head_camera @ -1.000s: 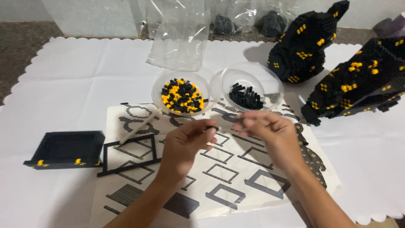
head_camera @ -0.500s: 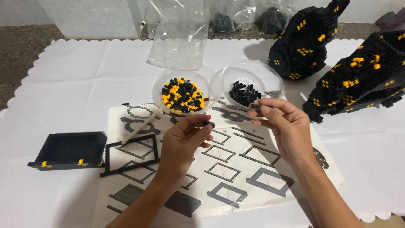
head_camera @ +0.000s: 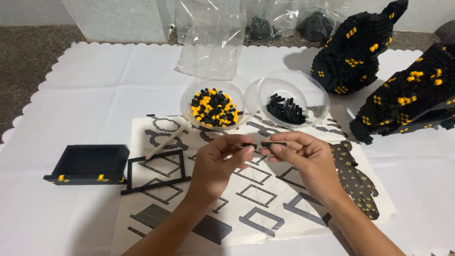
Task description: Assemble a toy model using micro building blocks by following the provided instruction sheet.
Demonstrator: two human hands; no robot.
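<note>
Both hands meet over the printed instruction sheet [head_camera: 265, 208]: my left hand [head_camera: 219, 166] is pinched shut on a small black brick piece [head_camera: 250, 145], and my right hand [head_camera: 303, 159] is pinched on a thin black brick strip [head_camera: 274, 143], the two pieces almost end to end between my fingertips. Left of my left hand lies a black rectangular brick frame [head_camera: 156, 171] on the sheet, and further left a black brick box [head_camera: 90, 163] with yellow spots. Beyond my hands stand two clear bowls, touching: one of black and yellow bricks [head_camera: 214, 108], one of black bricks [head_camera: 286, 110]. Further off lies a clear plastic bag [head_camera: 211, 42]. Far right on the white desk [head_camera: 85, 95] sit two black brick models [head_camera: 360, 52] with yellow marks.
</note>
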